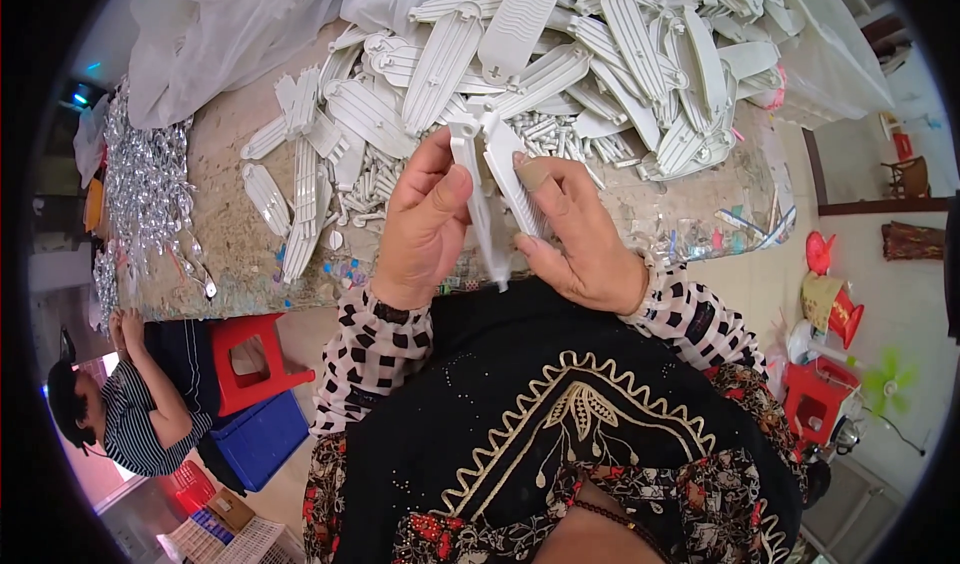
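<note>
My left hand is closed on a long white plastic piece, held edge-on between thumb and fingers. A second white plastic piece, ribbed along its side, sits in my right hand, which has a tan wrap on one digit. At their far ends the two pieces come close together; whether they are joined I cannot tell. Just beyond my hands lie small white pins in a loose heap. Past those rises a big pile of flat, rounded white plastic pieces, some with grooves and holes.
Clear plastic sheeting covers the worn table at the far left. Silver tinsel strands hang over its left edge. Another person in a striped top works there, near a red stool and a blue bin.
</note>
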